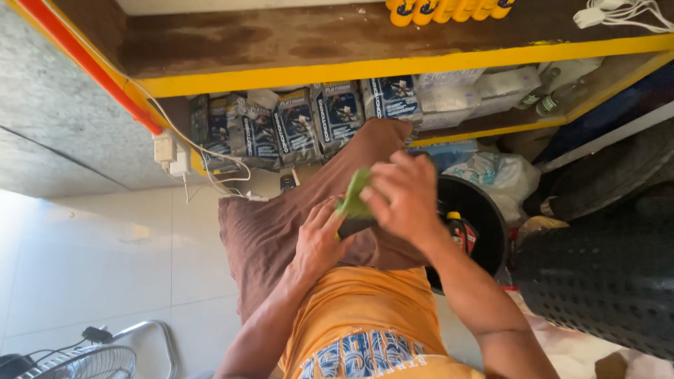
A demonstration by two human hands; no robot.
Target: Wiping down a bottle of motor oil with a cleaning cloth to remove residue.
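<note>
Gripping a small dark object (354, 227) in your left hand (319, 242) at frame centre, your right hand (404, 200) presses a green cloth (353, 193) on it, wiping seemingly underway, unfinished.

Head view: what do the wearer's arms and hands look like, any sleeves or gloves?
Both hands are bare: left hand, right hand. No gloves, rings or watch visible. Forearms are uncovered, with no sleeves reaching them. The person wears an orange T-shirt with blue and white print and brown trousers.
</note>
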